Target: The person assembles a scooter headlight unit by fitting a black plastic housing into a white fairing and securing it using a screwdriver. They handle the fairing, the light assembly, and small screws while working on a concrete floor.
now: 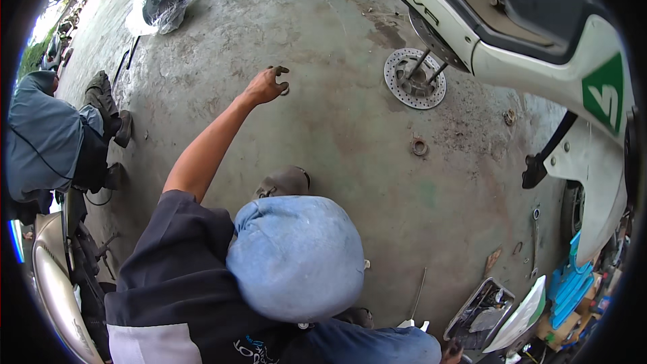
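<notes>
My left arm reaches forward over the concrete floor. My left hand (265,86) is open, its thumb and fingers curved and apart. A small round metal piece (285,92) shows just beside the thumb; whether I touch it, I cannot tell. Only a bit of my right hand (451,351) shows at the lower edge, beside my denim-clad leg, and its fingers are hidden. To the right of my left hand, a drilled brake disc (397,98) lies on the floor under a white motorcycle (519,61). Nearer to me is a rusty metal ring (419,147).
A co-worker (47,138) is at the left, above a motorcycle (57,283). A dark item in a clear plastic bag (165,0) lies far left. A wrench (536,243), a thin rod (419,293) and a tray of parts (450,330) lie at the right.
</notes>
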A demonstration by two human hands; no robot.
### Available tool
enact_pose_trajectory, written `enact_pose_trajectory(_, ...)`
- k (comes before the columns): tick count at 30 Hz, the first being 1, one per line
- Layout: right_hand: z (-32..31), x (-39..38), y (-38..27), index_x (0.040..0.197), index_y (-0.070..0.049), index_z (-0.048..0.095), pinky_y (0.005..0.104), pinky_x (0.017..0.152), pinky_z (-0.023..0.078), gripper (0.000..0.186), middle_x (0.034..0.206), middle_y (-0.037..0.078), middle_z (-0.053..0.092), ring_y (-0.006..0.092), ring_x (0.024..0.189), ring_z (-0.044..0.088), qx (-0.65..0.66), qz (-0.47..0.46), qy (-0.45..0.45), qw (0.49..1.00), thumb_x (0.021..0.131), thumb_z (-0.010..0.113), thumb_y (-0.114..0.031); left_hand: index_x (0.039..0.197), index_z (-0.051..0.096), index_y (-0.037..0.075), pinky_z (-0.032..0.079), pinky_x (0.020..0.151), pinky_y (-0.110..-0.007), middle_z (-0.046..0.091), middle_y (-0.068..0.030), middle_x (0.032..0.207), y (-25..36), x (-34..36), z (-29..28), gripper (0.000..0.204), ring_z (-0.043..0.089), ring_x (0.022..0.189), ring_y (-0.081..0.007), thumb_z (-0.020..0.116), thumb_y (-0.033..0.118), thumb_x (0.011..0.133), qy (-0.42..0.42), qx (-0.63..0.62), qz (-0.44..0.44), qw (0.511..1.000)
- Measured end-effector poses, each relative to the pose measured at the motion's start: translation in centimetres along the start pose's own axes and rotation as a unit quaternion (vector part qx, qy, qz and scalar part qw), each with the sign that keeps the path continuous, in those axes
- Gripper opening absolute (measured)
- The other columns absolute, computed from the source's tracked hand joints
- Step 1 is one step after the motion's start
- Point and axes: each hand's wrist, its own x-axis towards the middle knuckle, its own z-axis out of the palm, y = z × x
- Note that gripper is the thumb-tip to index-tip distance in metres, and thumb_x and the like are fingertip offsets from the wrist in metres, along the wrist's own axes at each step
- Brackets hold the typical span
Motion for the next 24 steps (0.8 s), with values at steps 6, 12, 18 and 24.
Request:
enact_pose_trajectory(6, 16.8, 9.0, -39.6, 0.095, -0.004, 0.069, 0.0440, 0.071, 0.053, 0.020, 0.083, 0.019, 0.070, 0.0359, 0.077, 0.069, -0.267, -0.340, -0.226, 0.873, 0.093, 0.068, -0.025, 0.140, 0.056, 0.015, 0.041, 0.109, -0.051, 0.054, -0.0192, 0.138, -10.6, 11.4, 1.2, 0.056, 0.047, 0.133, -0.0362, 0.070, 0.030, 0.088, 0.113, -0.074, -0.160, 0.978)
enact_pose_trajectory(12, 41.6, 5.9, -69.4, 0.100, 0.001, 0.070, 0.0387, 0.074, 0.053, 0.026, 0.089, 0.019, 0.072, 0.0292, 0.079, 0.069, -0.151, -0.450, -0.287, 0.832, 0.095, 0.069, -0.024, 0.125, 0.066, 0.017, 0.040, 0.105, -0.049, 0.060, -0.0104, 0.129, -15.2, 14.0, 2.9, 0.036, 0.052, 0.125, -0.0327, 0.066, 0.023, 0.089, 0.335, -0.027, -0.096, 0.937)
enact_pose_trajectory(18, 61.7, 10.9, -86.6, 0.108, 0.003, 0.073, 0.0341, 0.082, 0.052, 0.028, 0.095, 0.017, 0.075, 0.0238, 0.084, 0.070, 0.086, -0.503, -0.148, 0.847, 0.092, 0.073, -0.019, 0.120, 0.067, 0.014, 0.042, 0.100, -0.049, 0.060, -0.0095, 0.126, -14.4, 16.1, 1.4, 0.033, 0.052, 0.123, -0.0319, 0.065, 0.020, 0.087, 0.330, -0.048, -0.138, 0.932)
enact_pose_trajectory(24, 67.5, 11.9, -88.5, 0.117, -0.001, 0.073, 0.0367, 0.099, 0.050, 0.035, 0.114, 0.020, 0.074, 0.0288, 0.108, 0.071, 0.013, -0.412, -0.146, 0.899, 0.089, 0.076, -0.021, 0.123, 0.066, 0.015, 0.041, 0.102, -0.051, 0.057, -0.0088, 0.129, -15.5, 16.1, 2.3, 0.040, 0.050, 0.125, -0.0333, 0.069, 0.023, 0.084, 0.287, -0.025, -0.180, 0.941)
